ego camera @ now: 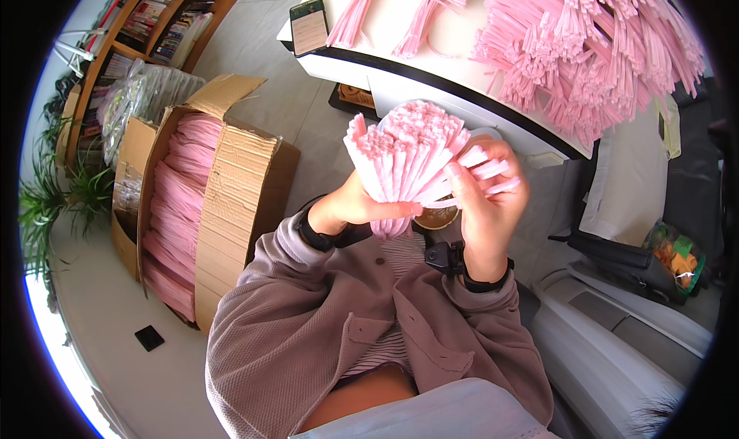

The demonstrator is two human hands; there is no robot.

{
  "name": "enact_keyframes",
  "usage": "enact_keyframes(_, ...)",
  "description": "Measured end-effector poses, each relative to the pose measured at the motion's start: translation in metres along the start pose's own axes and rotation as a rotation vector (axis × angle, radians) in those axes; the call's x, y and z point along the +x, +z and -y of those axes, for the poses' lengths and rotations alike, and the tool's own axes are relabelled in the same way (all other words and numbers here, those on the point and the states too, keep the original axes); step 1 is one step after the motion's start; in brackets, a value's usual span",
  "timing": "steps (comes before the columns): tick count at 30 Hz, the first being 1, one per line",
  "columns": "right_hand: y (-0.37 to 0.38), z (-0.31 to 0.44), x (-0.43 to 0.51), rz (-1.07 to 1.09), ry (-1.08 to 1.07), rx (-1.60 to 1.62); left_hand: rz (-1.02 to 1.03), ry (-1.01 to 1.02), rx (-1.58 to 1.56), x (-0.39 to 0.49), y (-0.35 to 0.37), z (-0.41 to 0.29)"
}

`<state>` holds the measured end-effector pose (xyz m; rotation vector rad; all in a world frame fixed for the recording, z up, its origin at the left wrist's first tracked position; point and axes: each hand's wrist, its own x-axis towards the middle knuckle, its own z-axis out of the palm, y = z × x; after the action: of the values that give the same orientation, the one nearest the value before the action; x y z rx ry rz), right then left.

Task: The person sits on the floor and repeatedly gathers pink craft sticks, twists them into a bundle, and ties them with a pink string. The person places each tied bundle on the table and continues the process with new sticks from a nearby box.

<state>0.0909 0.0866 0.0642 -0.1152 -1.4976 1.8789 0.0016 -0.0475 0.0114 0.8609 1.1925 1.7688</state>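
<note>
In the middle of the head view, my left hand grips a thick, fanned bunch of pink fuzzy strips, its thumb across the lower part. My right hand is at the bunch's right side, with several strips between thumb and fingers, spread apart from the rest. The lower end of the bunch shows below my left thumb. Beyond my hands, a white table with a black edge bears a large heap of similar pink strips at the right and smaller bundles at the left.
A phone lies at the table's left corner. An open cardboard box full of pink strips stands at my left, near a wooden bookshelf and a green plant. To my right are a dark seat with a pale cushion and a plastic bag.
</note>
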Motion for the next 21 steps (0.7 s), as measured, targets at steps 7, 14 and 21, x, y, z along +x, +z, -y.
enact_keyframes(7,0.004,0.005,0.003,-0.019,0.017,0.070,0.005,0.030,-0.002,0.003,0.001,-0.001)
enact_keyframes(14,0.005,0.010,0.006,0.030,0.039,-0.007,0.035,0.010,0.024,0.003,0.002,-0.002)
enact_keyframes(21,0.002,0.007,0.006,0.070,-0.040,-0.037,0.009,-0.021,-0.023,-0.003,0.002,-0.001)
